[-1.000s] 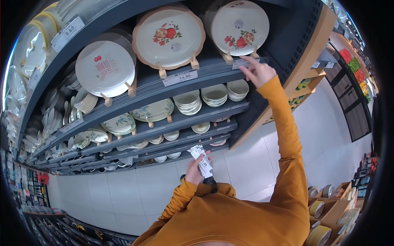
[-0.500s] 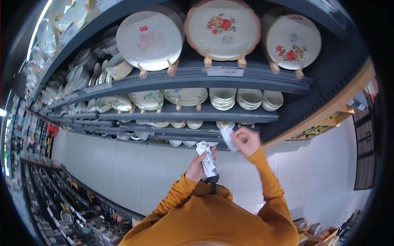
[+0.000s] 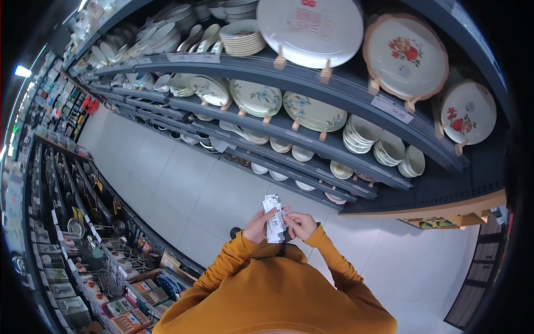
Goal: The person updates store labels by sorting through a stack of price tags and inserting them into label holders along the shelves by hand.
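My left hand [image 3: 255, 228] is closed around a fanned stack of white price labels [image 3: 273, 224] in front of my chest, its thumb across their face. One label shows a large printed number ending in "80". At the stack's right edge, my right hand [image 3: 303, 225] has its thumb and fingers pinched together against the labels. Its fingertips partly cover that edge, so which label they grip is hard to make out.
Ahead rises a dark shelf [image 3: 245, 64] with displayed plates [image 3: 406, 55], stacked bowls [image 3: 361, 133] and a shelf price tag [image 3: 392, 108]. A rack of kitchen utensils [image 3: 83, 228] stands at left. Pale floor tiles [image 3: 183, 178] run between them.
My right hand has come down and left to the stack, bringing the single label it held apart. The view has turned left, so the shelves appear shifted right and tilted.
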{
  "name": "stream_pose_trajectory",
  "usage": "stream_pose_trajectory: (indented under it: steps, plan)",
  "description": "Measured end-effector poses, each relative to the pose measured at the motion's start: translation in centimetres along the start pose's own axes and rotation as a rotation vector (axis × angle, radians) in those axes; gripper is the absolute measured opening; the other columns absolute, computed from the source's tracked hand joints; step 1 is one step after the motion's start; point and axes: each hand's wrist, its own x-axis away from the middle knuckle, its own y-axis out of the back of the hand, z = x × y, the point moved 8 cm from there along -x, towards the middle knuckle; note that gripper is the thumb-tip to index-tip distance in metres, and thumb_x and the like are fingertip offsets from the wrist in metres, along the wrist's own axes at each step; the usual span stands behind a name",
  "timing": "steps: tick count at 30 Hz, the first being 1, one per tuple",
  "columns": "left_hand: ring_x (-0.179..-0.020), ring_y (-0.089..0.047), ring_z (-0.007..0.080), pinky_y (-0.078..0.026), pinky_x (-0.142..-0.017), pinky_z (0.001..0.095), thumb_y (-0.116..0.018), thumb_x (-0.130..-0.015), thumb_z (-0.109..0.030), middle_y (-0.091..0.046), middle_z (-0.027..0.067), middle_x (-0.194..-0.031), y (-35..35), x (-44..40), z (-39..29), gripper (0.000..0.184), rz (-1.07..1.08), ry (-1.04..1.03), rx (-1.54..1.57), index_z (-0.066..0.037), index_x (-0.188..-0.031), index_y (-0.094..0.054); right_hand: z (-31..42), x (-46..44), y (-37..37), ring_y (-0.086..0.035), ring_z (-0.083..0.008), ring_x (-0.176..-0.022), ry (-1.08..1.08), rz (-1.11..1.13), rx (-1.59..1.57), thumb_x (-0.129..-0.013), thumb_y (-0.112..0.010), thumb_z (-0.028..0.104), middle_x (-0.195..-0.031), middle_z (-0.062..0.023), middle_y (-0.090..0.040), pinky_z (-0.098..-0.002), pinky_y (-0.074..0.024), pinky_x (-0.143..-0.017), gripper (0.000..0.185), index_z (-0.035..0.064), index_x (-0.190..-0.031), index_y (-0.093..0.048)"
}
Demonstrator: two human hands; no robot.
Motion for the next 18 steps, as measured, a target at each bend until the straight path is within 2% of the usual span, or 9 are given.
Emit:
stream_pose_trajectory:
  steps: [3,4,7,8,11,12,15,16,18]
  plan:
    - [-0.113,-0.058,0.0271,-0.052,-0.091,0.0375,-0.047,-0.099,-0.02,-0.051,0.0181,-0.133,2.7,2.4,-1.6,0.043,-0.044,-0.045,0.03,0.001,-0.134,-0.033,2.2,-2.3,-2.0,-0.045,-0.006,-0.044,0.205,-0.079,-0.006,-0.1,-0.048,0.026,-0.053,-0.0021,-0.052,-0.0213,-0.0361,-0.044,0.029,0.0005,-0.095,-0.061]
    - [-0.113,-0.058,0.0278,-0.053,-0.09,0.0378,-0.047,-0.099,-0.019,-0.052,0.0186,-0.132,3.7,3.4,-2.2,0.043,-0.062,-0.06,0.041,0.001,-0.135,-0.033,2.7,-3.0,-2.3,-0.044,-0.0053,-0.047,0.186,-0.113,0.101,-0.1,-0.049,0.024,-0.053,-0.0012,-0.051,-0.0211,-0.0356,-0.046,0.027,0.0008,-0.102,-0.061]
    - [-0.112,-0.059,0.0296,-0.054,-0.089,0.0385,-0.05,-0.098,-0.017,-0.054,0.0199,-0.129,6.8,7.0,-4.3,0.047,-0.046,-0.077,0.029,0.003,-0.136,-0.031,5.4,-4.9,-6.1,-0.043,-0.005,-0.047,0.238,-0.235,0.099,-0.099,-0.051,0.024,-0.053,0.0007,-0.049,-0.0217,-0.0348,-0.047,0.025,0.0025,-0.106,-0.061]
    - [-0.111,-0.06,0.0296,-0.054,-0.089,0.0382,-0.051,-0.098,-0.017,-0.054,0.02,-0.129,8.1,8.2,-4.8,0.048,-0.038,-0.083,0.014,0.003,-0.136,-0.031,5.8,-5.8,-8.2,-0.046,-0.0063,-0.049,0.214,-0.187,0.153,-0.097,-0.054,0.025,-0.057,-0.004,-0.058,-0.0221,-0.0368,-0.049,0.026,0.0031,-0.111,-0.06]
    - [-0.109,-0.061,0.0292,-0.055,-0.088,0.0373,-0.054,-0.096,-0.016,-0.055,0.0202,-0.127,13.0,11.8,-5.8,0.05,-0.022,-0.085,-0.009,0.004,-0.136,-0.032,5.9,-8.6,-16.0,-0.055,-0.0089,-0.054,0.322,-0.116,0.336,-0.096,-0.056,0.027,-0.065,-0.0115,-0.066,-0.0234,-0.0417,-0.053,0.029,0.0031,-0.112,-0.061]
    - [-0.109,-0.062,0.0288,-0.055,-0.087,0.0369,-0.055,-0.096,-0.016,-0.056,0.0203,-0.126,14.8,13.1,-6.4,0.05,-0.025,-0.085,0.001,0.005,-0.135,-0.033,5.3,-9.7,-18.1,-0.063,-0.0105,-0.061,0.289,-0.074,0.377,-0.094,-0.058,0.03,-0.072,-0.0144,-0.069,-0.0241,-0.0457,-0.057,0.032,0.0043,-0.113,-0.062]
    - [-0.108,-0.062,0.0273,-0.055,-0.087,0.0358,-0.055,-0.095,-0.017,-0.059,0.0203,-0.119,20.5,18.0,-7.6,0.047,-0.011,-0.056,0.097,0.006,-0.132,-0.037,3.7,-13.3,-25.0,-0.065,-0.0096,-0.064,0.18,0.084,0.552,-0.093,-0.06,0.03,-0.068,-0.0094,-0.068,-0.0242,-0.0474,-0.06,0.032,0.0069,-0.115,-0.064]
    - [-0.108,-0.063,0.0273,-0.055,-0.087,0.0358,-0.055,-0.096,-0.017,-0.059,0.0202,-0.118,22.6,19.6,-7.4,0.046,0.02,-0.024,0.142,0.007,-0.131,-0.038,4.3,-13.7,-27.7,-0.062,-0.0082,-0.059,0.24,0.088,0.52,-0.093,-0.06,0.029,-0.065,-0.0077,-0.067,-0.0246,-0.0453,-0.056,0.032,0.0077,-0.116,-0.065]
    - [-0.105,-0.064,0.0276,-0.056,-0.087,0.0362,-0.054,-0.096,-0.017,-0.061,0.0206,-0.115,25.7,22.6,-7.8,0.043,0.008,-0.027,0.173,0.006,-0.129,-0.04,3.2,-15.6,-32.6,-0.059,-0.0085,-0.056,0.172,0.219,0.608,-0.092,-0.06,0.029,-0.064,-0.0087,-0.066,-0.0256,-0.0444,-0.054,0.031,0.0074,-0.114,-0.066]
